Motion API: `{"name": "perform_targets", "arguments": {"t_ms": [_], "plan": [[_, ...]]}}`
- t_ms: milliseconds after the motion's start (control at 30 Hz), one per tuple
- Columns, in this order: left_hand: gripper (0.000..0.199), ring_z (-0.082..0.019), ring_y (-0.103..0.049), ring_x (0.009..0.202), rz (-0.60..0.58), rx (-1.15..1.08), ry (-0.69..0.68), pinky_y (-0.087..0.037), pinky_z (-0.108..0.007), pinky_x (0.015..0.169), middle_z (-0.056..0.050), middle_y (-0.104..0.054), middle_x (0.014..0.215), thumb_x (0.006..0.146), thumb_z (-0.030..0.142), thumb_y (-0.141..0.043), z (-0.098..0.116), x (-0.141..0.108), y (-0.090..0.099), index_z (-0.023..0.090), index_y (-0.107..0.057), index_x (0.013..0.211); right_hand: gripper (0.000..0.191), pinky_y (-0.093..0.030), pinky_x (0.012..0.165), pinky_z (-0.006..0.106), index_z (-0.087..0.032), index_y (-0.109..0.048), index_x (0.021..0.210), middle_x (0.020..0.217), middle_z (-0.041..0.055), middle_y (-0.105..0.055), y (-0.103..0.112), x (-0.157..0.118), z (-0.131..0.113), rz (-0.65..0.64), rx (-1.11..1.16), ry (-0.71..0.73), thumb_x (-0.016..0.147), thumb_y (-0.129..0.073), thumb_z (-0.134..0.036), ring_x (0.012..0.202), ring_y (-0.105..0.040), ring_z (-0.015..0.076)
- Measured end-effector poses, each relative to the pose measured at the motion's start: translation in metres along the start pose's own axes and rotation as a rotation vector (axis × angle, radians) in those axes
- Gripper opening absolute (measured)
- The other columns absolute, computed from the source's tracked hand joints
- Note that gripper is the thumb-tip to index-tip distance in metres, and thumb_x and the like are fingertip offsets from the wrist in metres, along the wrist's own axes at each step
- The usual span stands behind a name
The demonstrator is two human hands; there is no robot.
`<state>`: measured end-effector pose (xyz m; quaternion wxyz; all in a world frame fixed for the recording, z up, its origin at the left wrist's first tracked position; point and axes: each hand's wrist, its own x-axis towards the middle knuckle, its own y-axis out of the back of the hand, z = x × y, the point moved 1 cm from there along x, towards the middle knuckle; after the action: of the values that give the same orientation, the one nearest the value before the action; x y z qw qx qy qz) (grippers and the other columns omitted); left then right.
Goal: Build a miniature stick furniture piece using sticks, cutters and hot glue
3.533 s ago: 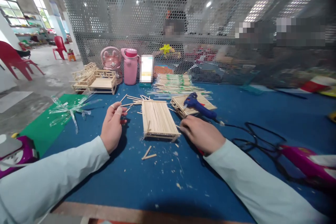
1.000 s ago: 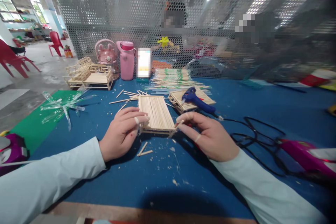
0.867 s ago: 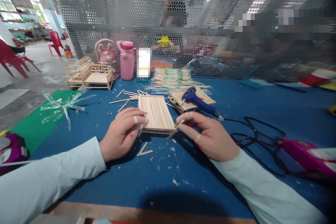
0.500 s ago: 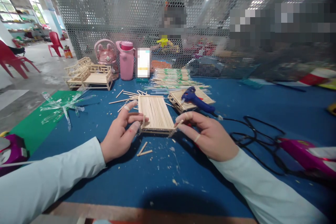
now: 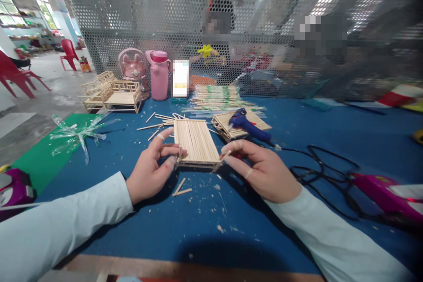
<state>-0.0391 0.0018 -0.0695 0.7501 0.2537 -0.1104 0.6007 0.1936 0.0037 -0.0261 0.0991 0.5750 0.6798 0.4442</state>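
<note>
A small platform of pale wooden sticks (image 5: pixel 197 143), laid side by side on a low stick frame, lies in front of me. My left hand (image 5: pixel 153 165) is closed about its near left corner, fingers on the top and thumb at the front. A short stick (image 5: pixel 180 151) stands upright at that corner beside the fingertips. At the near right corner, my right hand (image 5: pixel 261 167) pinches a short wooden stick (image 5: pixel 226 156), which leans outward. Its lower end is at the corner; whether it is fixed there I cannot tell. Cut stick pieces (image 5: pixel 182 188) lie in front.
Behind the right hand, a blue glue gun (image 5: pixel 247 126) rests on another stick platform (image 5: pixel 223 128), its black cable (image 5: pixel 317 172) coiling rightward. Loose sticks (image 5: pixel 161 119), packed sticks (image 5: pixel 216 95), a pink bottle (image 5: pixel 159 75) and stick furniture (image 5: pixel 122 98) stand farther back, before a perforated metal screen (image 5: pixel 139 17).
</note>
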Motion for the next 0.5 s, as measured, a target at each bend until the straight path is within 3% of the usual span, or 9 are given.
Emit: {"name": "perform_targets", "arguments": {"t_ms": [500], "plan": [[0.059, -0.020, -0.060, 0.109, -0.010, 0.088, -0.038, -0.038, -0.044, 0.103, -0.009, -0.071, 0.098, 0.081, 0.013, -0.052, 0.0002, -0.0007, -0.0004, 0.017, -0.028, 0.135, 0.011, -0.046, 0.055, 0.026, -0.021, -0.059, 0.083, 0.077, 0.0032, -0.068, -0.0004, -0.0002, 0.0007, -0.006, 0.002, 0.002, 0.080, -0.051, -0.028, 0.068, -0.063, 0.0168]]}}
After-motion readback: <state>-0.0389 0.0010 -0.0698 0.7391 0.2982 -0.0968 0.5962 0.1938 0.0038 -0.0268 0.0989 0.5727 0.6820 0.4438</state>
